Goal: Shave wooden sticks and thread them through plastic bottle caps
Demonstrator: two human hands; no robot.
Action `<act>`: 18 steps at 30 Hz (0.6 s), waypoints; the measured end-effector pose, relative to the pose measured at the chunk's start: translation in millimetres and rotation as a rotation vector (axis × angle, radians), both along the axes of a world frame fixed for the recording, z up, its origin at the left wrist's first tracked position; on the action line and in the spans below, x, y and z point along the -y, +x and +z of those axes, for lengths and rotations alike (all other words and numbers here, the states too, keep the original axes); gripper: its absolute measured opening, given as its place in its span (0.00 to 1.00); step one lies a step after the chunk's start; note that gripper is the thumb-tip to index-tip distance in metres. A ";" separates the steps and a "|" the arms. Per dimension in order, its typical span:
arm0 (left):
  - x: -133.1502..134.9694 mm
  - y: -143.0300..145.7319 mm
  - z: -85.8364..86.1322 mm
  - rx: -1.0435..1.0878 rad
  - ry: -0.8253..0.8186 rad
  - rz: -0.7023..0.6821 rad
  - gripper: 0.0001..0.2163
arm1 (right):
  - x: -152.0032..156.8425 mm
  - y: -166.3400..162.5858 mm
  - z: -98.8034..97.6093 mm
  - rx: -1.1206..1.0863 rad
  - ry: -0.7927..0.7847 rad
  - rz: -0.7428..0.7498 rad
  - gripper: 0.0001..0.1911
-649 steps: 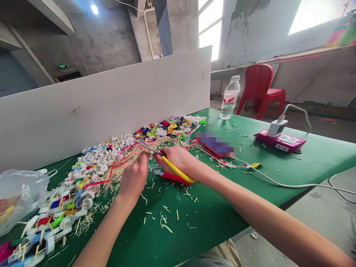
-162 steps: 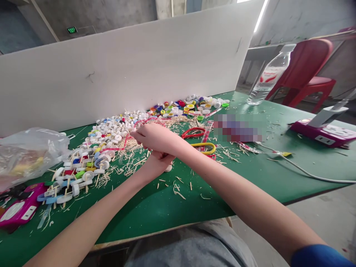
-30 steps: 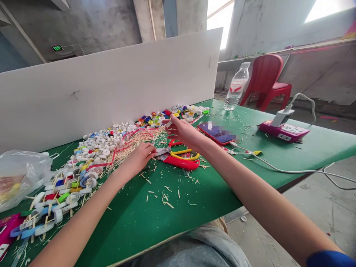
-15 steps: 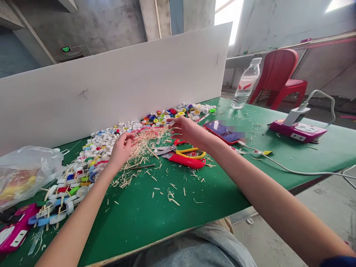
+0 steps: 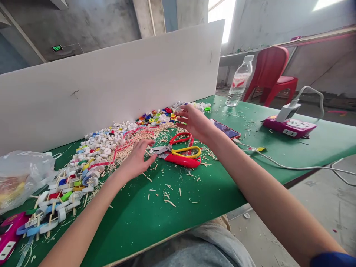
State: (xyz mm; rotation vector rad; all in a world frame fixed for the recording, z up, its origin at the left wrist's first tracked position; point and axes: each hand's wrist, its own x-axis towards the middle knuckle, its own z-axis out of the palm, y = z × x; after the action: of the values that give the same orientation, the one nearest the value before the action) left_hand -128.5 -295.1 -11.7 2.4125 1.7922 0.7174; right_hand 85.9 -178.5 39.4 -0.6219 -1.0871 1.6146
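Note:
My left hand (image 5: 138, 158) is over the near edge of the wooden sticks (image 5: 126, 149), thumb and fingers apart. Its fingertips are beside the blade tips of scissors (image 5: 186, 151) with one red and one yellow handle loop. A red-handled tool (image 5: 183, 161) lies partly under the scissors. My right hand (image 5: 193, 120) reaches above the far heap of coloured bottle caps (image 5: 155, 119), its fingers spread. A pale cap shows at its fingertips; whether they touch it I cannot tell. White caps (image 5: 102, 141), several with sticks in them, spread along the left.
A white board (image 5: 116, 81) stands behind the caps. On the right are a phone (image 5: 226, 129) with a white cable (image 5: 292, 167), a water bottle (image 5: 239, 81) and a purple power strip (image 5: 289, 126). A plastic bag (image 5: 25, 174) lies left. Wood slivers litter the green table (image 5: 155, 230).
My left hand has moved right and nearer, from the sticks to the scissors' tips, and its fingers have opened out. My right hand has shifted slightly right and up. The view has turned a little.

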 end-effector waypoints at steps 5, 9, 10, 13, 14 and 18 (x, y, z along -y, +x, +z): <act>-6.2 49.5 3.0 -0.169 -0.112 -0.251 0.22 | 3.3 -1.6 -1.4 0.021 0.004 0.003 0.04; -19.0 78.6 3.7 -0.279 -0.089 -0.410 0.21 | 7.0 -1.3 0.9 0.039 0.002 0.005 0.04; -21.8 82.9 3.7 -0.292 -0.095 -0.429 0.19 | 7.3 -1.0 1.4 0.032 0.002 0.002 0.04; -28.7 87.5 5.4 -0.273 -0.124 -0.436 0.13 | 6.9 0.0 2.5 0.005 -0.002 -0.006 0.05; -31.2 86.2 7.0 -0.233 -0.126 -0.414 0.12 | 6.4 0.5 2.8 0.000 -0.002 -0.007 0.05; -43.8 69.0 20.2 0.156 -0.092 -0.192 0.12 | 3.9 4.0 5.1 -0.018 0.007 -0.014 0.05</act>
State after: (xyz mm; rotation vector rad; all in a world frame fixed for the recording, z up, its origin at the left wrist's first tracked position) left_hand -59.4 -251.3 8.5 2.3551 1.4795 0.7605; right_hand 89.9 -182.4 44.5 -0.6081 -1.0729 1.6003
